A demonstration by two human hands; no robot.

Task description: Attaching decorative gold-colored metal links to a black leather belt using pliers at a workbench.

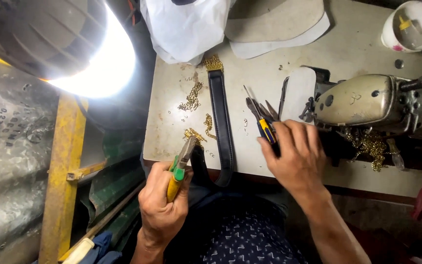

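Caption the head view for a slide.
Left hand holds yellow-green pliers by a dark strap; right hand rests on blue-yellow pliers.

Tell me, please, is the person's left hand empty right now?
No, the left hand grips pliers with yellow-and-green handles beside the dark strap.

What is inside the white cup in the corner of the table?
The white cup holds a small bottle with a yellow cap, leaning against its wall. The bottle and the cup's wall hide the bottom, so anything else there can't be seen.

White plastic bag (184, 27): crumpled, at the desk's (172, 88) far edge, top centre. White round cup (410, 25): far right corner, pink-stained rim, small items inside. No labels, signs, screens.
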